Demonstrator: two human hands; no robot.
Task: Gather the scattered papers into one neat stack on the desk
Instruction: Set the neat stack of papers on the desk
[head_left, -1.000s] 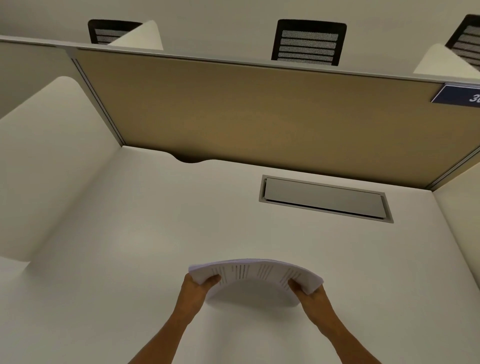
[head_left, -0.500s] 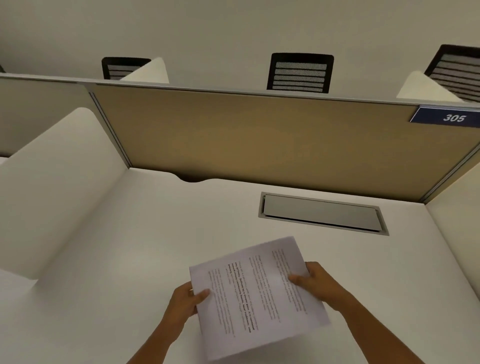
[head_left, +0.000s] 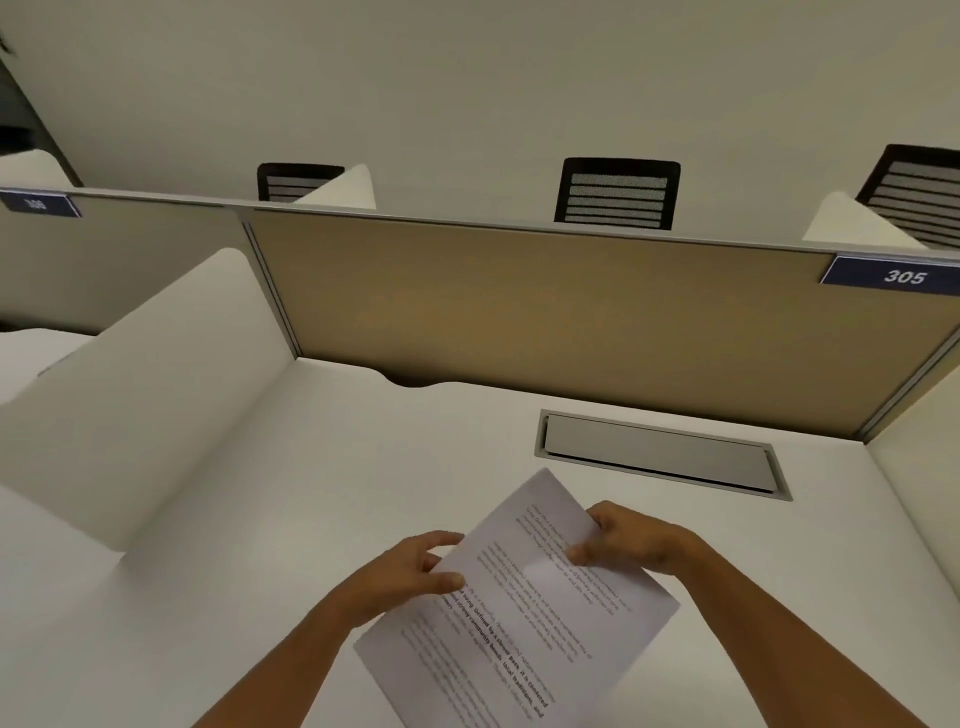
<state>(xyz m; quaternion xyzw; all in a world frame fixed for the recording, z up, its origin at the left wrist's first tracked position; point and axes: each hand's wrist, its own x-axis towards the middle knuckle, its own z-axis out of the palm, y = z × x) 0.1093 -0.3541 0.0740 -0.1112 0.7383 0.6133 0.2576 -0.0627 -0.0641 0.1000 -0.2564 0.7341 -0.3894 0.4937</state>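
Observation:
A stack of white printed papers (head_left: 519, 613) is held just above the white desk (head_left: 322, 467), near its front middle, turned diagonally with one corner pointing away from me. My left hand (head_left: 405, 571) pinches the stack's left edge with thumb on top. My right hand (head_left: 634, 540) grips the upper right edge, fingers curled over the sheet. The lower part of the stack runs out of the bottom of the view.
A grey cable hatch (head_left: 660, 454) is set into the desk behind the papers. A tan partition (head_left: 545, 312) closes the back, white side dividers (head_left: 145, 384) flank the desk. A blue sign 305 (head_left: 901, 275) sits at upper right. Black chairs (head_left: 618, 195) stand beyond.
The stack went from bowed and edge-on between both hands to face-up, then rotated diagonally. My left hand shifted up along the left edge; the view tilted upward.

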